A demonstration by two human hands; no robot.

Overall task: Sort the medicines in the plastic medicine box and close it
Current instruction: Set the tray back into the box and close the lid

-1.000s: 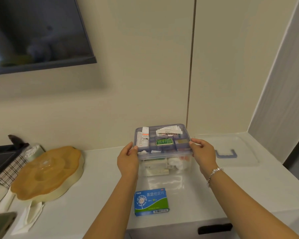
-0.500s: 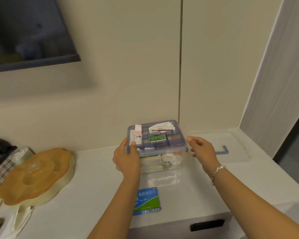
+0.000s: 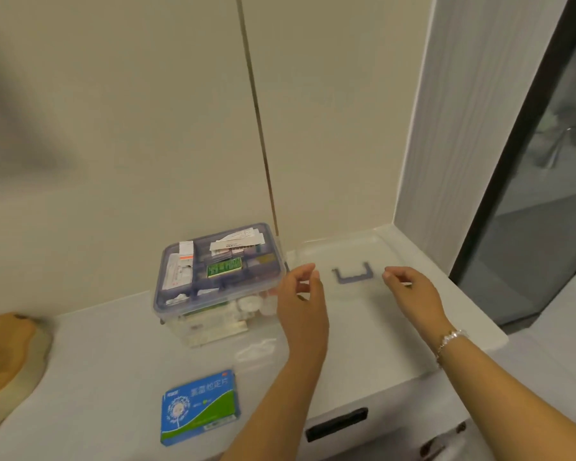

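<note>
Medicine box [image 3: 218,284] long axis left-right, lid [image 3: 353,257] flat between empty, half-curled left hand [image 3: 301,294], right hand [image 3: 411,287]

- Two bare forearms enter from the bottom edge, with no sleeves visible on either.
- The left hand [image 3: 301,307] wears nothing: no ring, watch or glove shows.
- The right hand [image 3: 413,291] is also ungloved, and its fingers appear free of rings.
- A thin bracelet [image 3: 449,341] circles the right wrist, made of small pale, shiny beads, possibly pearls or crystals; the picture is too soft to tell which.
</note>
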